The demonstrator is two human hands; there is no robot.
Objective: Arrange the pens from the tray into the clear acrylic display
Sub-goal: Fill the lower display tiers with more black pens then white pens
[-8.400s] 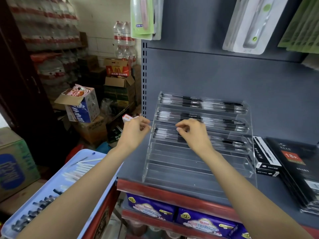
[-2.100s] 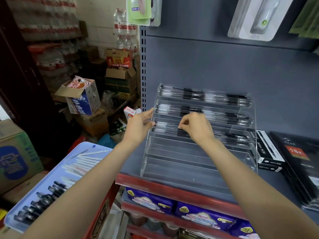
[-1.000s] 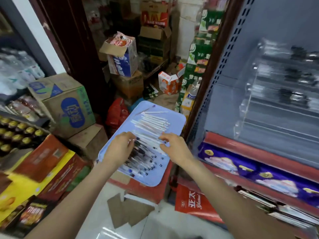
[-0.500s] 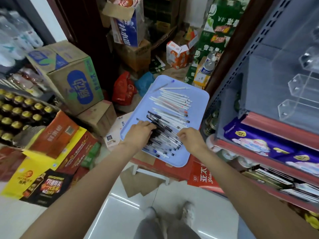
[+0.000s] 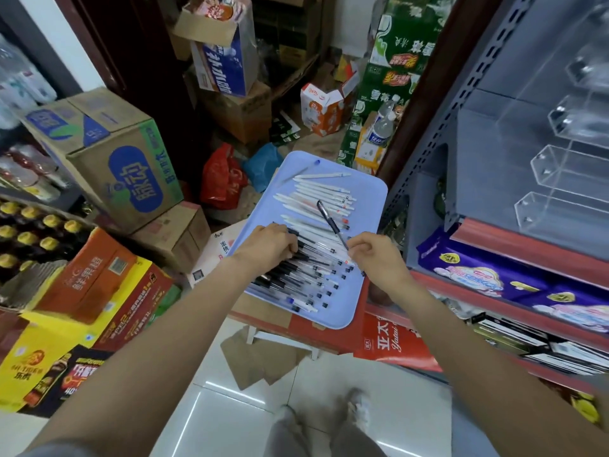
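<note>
Right hand point(image 5: 375, 258) pinches the lower end of one black-capped pen point(image 5: 331, 224) between thumb and fingertips; the pen is tilted up, its far end raised over the white pens point(image 5: 316, 196) — judged a single pick, lifted clear of the row so its neighbours stay in line. Left hand point(image 5: 270, 247) lies knuckles-up on the row of clear black-capped pens point(image 5: 296, 275), fingers curled onto their barrels; whether it grips some or only steadies them cannot be told. Hands are apart, one at each side of the row. All pens lie on the pale blue tray point(image 5: 365, 206), which sits on a red carton point(image 5: 296, 324) just left of the shelving: white pens at the far half, black-capped ones at the near half, roughly parallel, likely sorted by type for quick gathering. Clear acrylic display point(image 5: 566, 166) stands on the grey shelf point(image 5: 478, 133) up right; its visible lower tiers look empty. Judgement: gathering stage for the next tier.
</note>
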